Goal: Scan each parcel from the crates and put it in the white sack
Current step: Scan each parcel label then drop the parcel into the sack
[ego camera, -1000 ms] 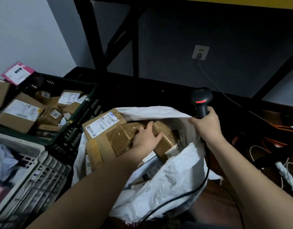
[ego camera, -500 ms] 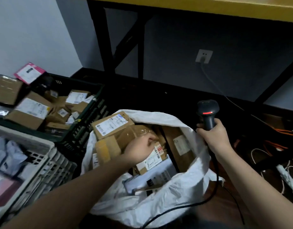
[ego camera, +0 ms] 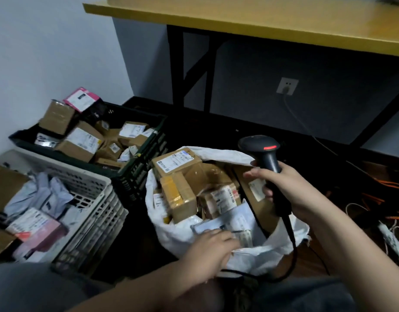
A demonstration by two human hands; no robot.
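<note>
The right hand [ego camera: 290, 188] is wrapped tight around the black scanner [ego camera: 265, 158], right of the middle. The left hand [ego camera: 207, 251], low in the middle, lies on the near rim of the white sack [ego camera: 171, 233]; it is blurry, maybe gripping nothing. Brown parcels [ego camera: 180, 194] fill the sack just above it.

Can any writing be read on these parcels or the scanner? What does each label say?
None can be read for certain.
Label on the top box in the sack: print and a blue pen mark, too blurred.
Red-and-white label: red characters, unreadable.
Pink parcel label: dark bold word, too blurred.
Labels in the dark crate: too small.
Scanner: a red light, no text seen.
</note>
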